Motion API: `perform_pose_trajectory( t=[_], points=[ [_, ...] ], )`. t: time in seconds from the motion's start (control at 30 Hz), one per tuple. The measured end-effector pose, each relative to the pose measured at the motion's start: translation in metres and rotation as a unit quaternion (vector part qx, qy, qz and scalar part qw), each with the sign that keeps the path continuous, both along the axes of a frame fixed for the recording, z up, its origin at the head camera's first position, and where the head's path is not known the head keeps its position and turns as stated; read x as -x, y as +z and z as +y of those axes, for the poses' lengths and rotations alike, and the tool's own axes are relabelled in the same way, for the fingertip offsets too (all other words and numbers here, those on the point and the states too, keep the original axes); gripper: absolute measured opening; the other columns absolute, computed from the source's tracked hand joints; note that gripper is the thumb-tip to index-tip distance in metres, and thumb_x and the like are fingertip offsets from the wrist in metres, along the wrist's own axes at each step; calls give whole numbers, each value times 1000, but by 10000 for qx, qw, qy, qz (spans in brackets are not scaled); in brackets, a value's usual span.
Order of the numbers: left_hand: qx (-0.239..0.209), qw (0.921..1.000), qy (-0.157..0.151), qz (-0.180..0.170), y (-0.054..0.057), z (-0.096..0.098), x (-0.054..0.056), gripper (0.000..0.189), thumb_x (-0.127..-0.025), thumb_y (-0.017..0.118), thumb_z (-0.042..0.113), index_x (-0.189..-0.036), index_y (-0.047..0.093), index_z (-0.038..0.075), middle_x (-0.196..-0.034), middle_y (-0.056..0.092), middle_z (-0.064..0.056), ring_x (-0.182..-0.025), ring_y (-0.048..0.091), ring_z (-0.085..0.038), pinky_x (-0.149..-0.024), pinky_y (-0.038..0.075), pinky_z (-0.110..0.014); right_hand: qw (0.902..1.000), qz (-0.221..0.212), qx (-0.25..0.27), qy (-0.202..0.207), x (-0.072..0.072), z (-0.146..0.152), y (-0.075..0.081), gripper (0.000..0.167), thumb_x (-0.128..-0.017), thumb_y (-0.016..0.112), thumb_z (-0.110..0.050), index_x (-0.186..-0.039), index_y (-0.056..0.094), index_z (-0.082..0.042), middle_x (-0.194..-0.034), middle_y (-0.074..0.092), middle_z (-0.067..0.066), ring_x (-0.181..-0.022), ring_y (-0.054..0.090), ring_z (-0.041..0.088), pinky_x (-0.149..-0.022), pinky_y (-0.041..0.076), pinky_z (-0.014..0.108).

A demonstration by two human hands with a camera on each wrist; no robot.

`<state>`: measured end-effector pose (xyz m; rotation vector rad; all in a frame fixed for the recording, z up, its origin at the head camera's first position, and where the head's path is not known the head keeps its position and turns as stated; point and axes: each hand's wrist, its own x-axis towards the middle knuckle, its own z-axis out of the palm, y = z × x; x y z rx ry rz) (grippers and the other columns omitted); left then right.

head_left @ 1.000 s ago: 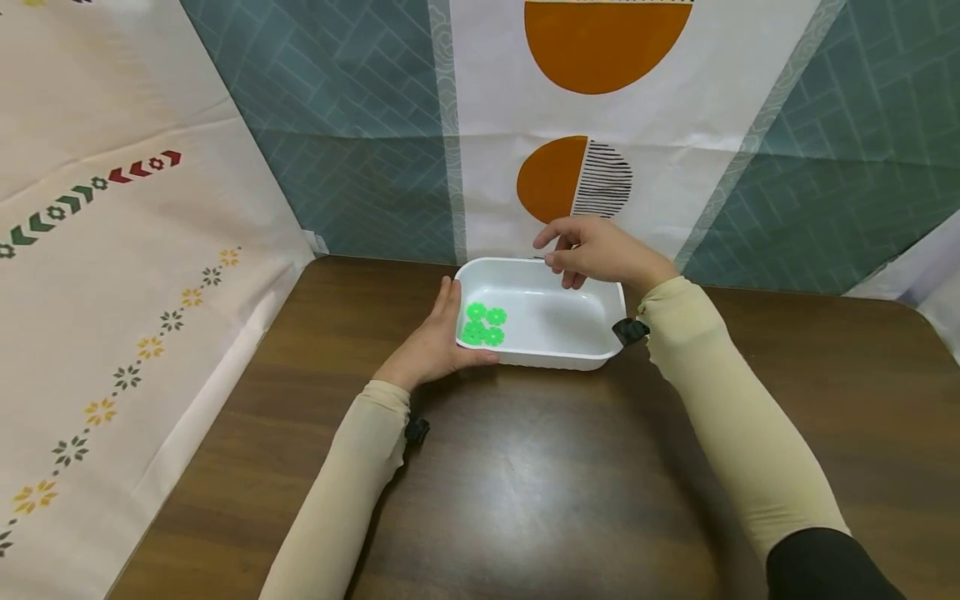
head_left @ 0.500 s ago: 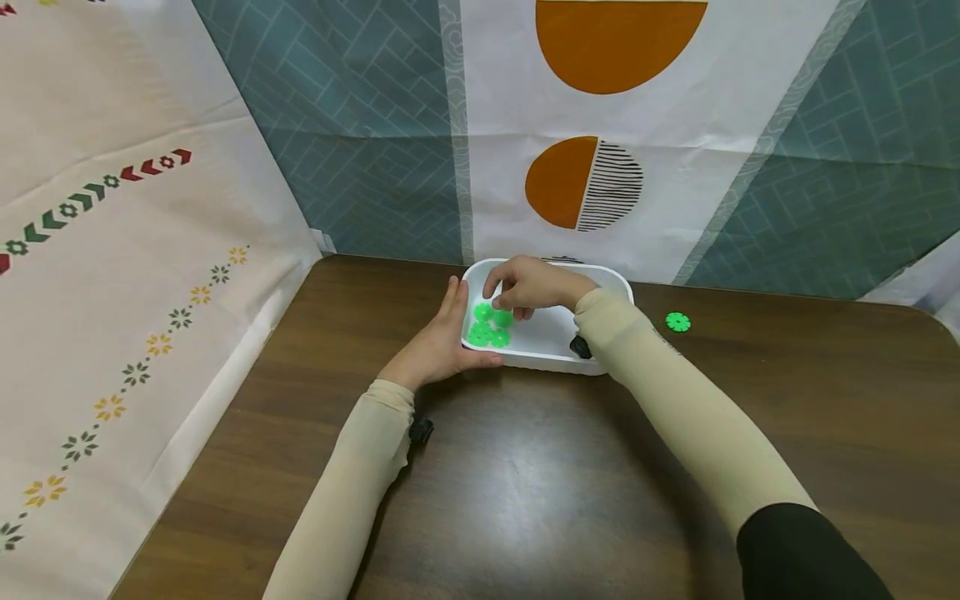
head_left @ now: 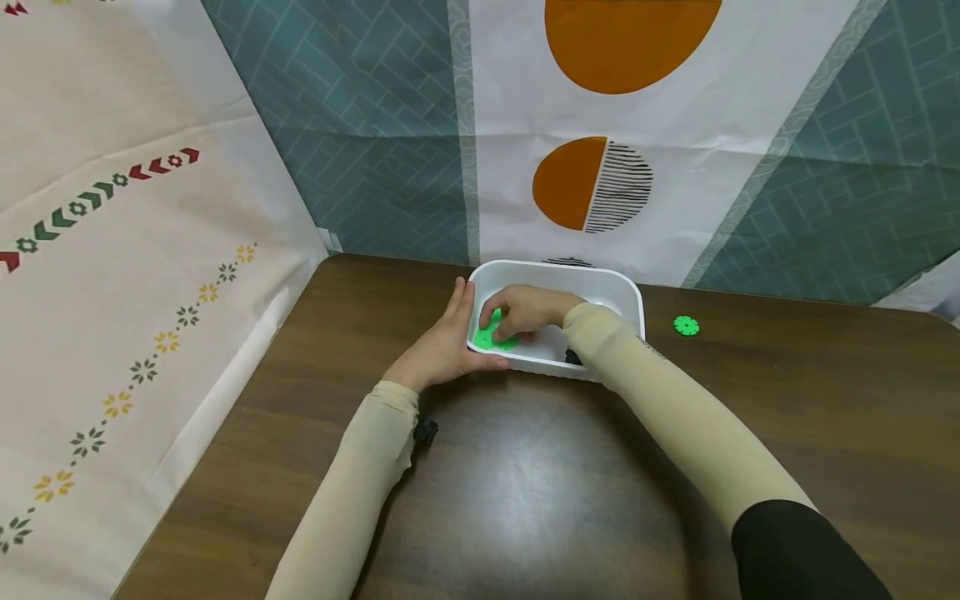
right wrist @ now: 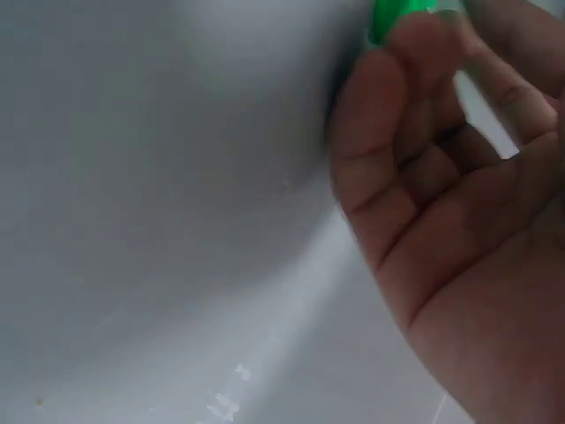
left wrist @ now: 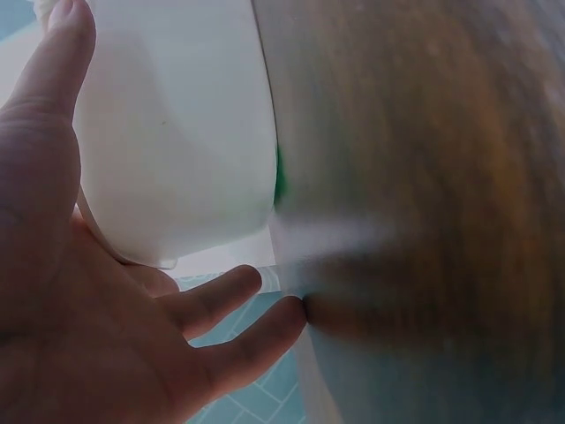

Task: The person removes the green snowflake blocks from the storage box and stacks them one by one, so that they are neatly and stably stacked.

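A white rectangular tray [head_left: 596, 285] stands near the back of the brown table. Flat against its left end lies my left hand [head_left: 442, 350], thumb along the front wall; the left wrist view shows its fingers fairly straight beside the tray's outer wall. My right hand [head_left: 525, 308] is down inside the tray, fingers curled at a small cluster of green flower-shaped discs [head_left: 485, 337] in the left end. In the right wrist view a green disc [right wrist: 399, 13] shows at its fingertips, partly hidden by them.
A single green notched disc [head_left: 686, 325] lies on the table [head_left: 510, 483] to the right of the tray. Behind the tray hangs a patterned cloth [head_left: 502, 200], and another printed cloth [head_left: 165, 275] borders the table's left side.
My right hand has moved left and down from above the tray's right part to the discs inside. The lone disc on the right has come into sight. My left hand keeps its place.
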<state>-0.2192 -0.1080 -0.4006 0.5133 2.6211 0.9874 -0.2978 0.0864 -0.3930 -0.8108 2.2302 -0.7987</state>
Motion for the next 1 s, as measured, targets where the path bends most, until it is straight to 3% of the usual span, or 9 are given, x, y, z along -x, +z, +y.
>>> perform_pose_trajectory(
  t=[0.2,0.37,0.53,0.8,1.0],
  points=[
    [-91,9999,59,-51,-3,-2,-2,133,-78,83,56,-161,-16,24,-165,-24,0,-147,25,-38,-112,33,-50,9994,282,-155,106,-1,-6,-4,20,-92,76,-14,-111,73,-13,-83,57,6,-56,52,18,-54,48,28],
    [-125,9999,14,-85,-4,-2,-4,134,-78,83,56,-160,-18,25,-165,-25,-1,-148,22,-37,-113,32,-48,9955,849,-357,222,-3,-10,-8,17,-90,78,-16,-104,70,-12,-82,57,4,-71,54,19,-62,46,28],
    [-113,9999,-44,17,-5,-1,-2,134,-78,83,57,-160,-17,23,-165,-25,-2,-148,22,-36,-114,31,-46,9900,1317,-458,190,-2,-10,-7,13,-90,77,-13,-99,68,-10,-77,57,2,-75,54,20,-67,44,29],
    [58,9999,-79,85,-3,1,0,134,-78,82,59,-161,-14,19,-165,-23,-4,-148,22,-38,-114,31,-47,9880,1473,-218,-413,4,1,-5,12,-89,72,-8,-92,61,-10,-78,57,5,-75,53,22,-70,41,32],
    [99,9999,-31,109,-2,2,1,133,-78,82,59,-161,-15,19,-165,-24,-4,-148,23,-39,-113,31,-48,9923,981,321,-689,4,4,3,11,-91,68,-8,-88,58,-10,-73,54,4,-59,54,19,-58,46,31]
  ],
)
